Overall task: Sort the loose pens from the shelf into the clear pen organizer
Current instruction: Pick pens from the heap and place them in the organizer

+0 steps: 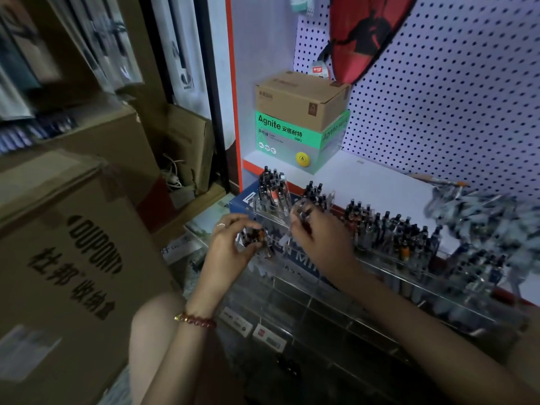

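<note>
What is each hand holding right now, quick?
Left hand: curled round a small bundle of dark-capped pens.
Right hand: gripping a few clear-barrelled pens, blurred.

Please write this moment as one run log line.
left hand: holds pen bundle | right hand: holds pens at clear organizer | loose pens: piled on shelf

You face a white pegboard wall [444,106] over a white shelf [380,185] bearing a brown carton [295,99] on a green box [289,138], cardboard boxes [73,229] stacked left.
</note>
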Available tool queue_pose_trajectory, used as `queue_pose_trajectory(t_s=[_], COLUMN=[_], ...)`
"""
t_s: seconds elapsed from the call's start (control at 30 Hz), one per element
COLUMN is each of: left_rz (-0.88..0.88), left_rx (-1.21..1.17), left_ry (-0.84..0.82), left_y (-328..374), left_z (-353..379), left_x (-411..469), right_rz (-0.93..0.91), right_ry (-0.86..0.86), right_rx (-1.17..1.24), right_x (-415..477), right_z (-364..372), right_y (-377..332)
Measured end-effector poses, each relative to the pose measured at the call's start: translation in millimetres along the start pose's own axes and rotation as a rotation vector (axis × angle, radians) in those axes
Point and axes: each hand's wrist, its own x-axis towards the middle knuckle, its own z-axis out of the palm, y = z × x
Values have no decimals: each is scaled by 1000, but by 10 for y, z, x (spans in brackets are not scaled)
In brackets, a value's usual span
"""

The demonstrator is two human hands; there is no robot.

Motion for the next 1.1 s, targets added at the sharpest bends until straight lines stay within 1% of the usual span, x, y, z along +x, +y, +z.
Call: queue_pose_trajectory(t_s=[0.07,0.13,0.33,0.47,0.6,0.7,0.77,0.83,0.9,1.03,1.1], left_rz=[-24,-21,-3,-1,-44,-85,-55,-30,-9,27,32], left_rx=[35,68,138,151,133,153,251,376,449,511,481], left_ry=[-55,-82,-24,7,90,100,60,-36,-97,-113,-100], left_y=[-32,-55,-123,-150,-125,-86,-69,-24,-15,-23,-37], left_z=[71,132,219,256,308,325,324,317,312,290,264], left_x=[-12,-29,-47,-45,-72,-80,-80,-89,-86,-10,35], right_rz=[5,30,90,155,223,234,244,242,242,265,265], right_ry=[-88,-129,-272,-331,-351,-337,-350,-370,-379,-380,-405], right_rx=[-63,-76,-172,-290,-302,-319,-339,-387,-418,-351,-306], right_x=[-11,-9,17,27,-8,-9,-6,-12,-20,-15,-3], right_z=[111,215,411,528,601,632,659,680,691,695,693], right_y=[-10,-20,-72,-90,-85,-101,-122,-150,-169,-181,-183])
